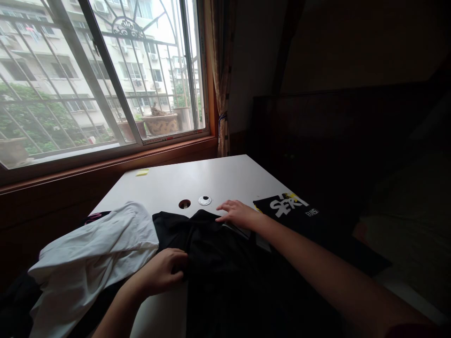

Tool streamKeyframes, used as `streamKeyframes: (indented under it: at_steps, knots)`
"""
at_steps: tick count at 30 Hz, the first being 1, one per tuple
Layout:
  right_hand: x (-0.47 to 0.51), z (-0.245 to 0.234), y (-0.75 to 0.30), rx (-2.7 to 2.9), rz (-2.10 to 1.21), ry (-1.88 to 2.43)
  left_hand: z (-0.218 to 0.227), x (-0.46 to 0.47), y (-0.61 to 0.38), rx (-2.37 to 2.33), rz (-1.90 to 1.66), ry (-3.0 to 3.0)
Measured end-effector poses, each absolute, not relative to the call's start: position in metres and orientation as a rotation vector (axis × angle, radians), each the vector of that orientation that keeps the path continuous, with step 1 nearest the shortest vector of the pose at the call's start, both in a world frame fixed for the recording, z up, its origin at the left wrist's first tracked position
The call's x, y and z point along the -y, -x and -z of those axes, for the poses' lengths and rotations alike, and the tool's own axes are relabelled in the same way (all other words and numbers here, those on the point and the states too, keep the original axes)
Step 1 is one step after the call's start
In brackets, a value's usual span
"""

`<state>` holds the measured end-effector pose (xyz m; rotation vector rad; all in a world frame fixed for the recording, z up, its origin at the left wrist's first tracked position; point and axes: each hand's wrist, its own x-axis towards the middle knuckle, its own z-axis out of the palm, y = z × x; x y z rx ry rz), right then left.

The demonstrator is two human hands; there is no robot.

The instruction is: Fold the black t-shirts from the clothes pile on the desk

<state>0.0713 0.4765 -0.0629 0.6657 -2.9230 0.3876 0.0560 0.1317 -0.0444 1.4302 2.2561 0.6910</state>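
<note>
A black garment [218, 263] is spread over the near part of the table, with folds along its far edge; its exact kind is too dark to make out. My left hand [167, 267] touches its left edge, fingers loosely curled and the thumb apart from them. Over the far right part of the garment lies my right hand [236, 213], fingers stretched out and apart. Below that palm, a pale patch shows beside the black cloth.
A crumpled white garment [102, 239] lies on the left. To the right is a black printed garment [292, 206]. The white table [211, 176] has a round hole [184, 204], a round cover [205, 200] and a yellow paper [142, 172]. A window [148, 70] stands behind.
</note>
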Motion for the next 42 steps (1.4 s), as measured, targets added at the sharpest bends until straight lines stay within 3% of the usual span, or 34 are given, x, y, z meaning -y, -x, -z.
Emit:
streamKeyframes:
  at_steps: [12, 19, 26, 30, 34, 42]
  knots:
    - [-0.43, 0.066, -0.078, 2.741, -0.402, -0.533, 0.039, -0.136, -0.07, -2.197, -0.748, -1.514]
    - [-0.437, 0.033, -0.187, 2.875, -0.948, -0.31, 0.036, -0.127, -0.061, -2.266, -0.936, -1.569]
    - [-0.452, 0.045, -0.256, 3.02, -1.115, -0.127, 0.047, -0.129, -0.051, -2.235, -1.059, -1.455]
    - [-0.467, 0.059, -0.272, 2.853, -1.328, 0.158, 0.05, -0.128, -0.052, -2.056, -0.96, -1.471]
    - [-0.484, 0.067, -0.28, 2.683, -1.429, 0.467, 0.058, -0.128, -0.057, -2.175, -0.748, -1.498]
    - [-0.494, 0.058, -0.277, 2.371, -1.371, 0.647, 0.067, -0.136, -0.062, -2.352, -0.63, -1.666]
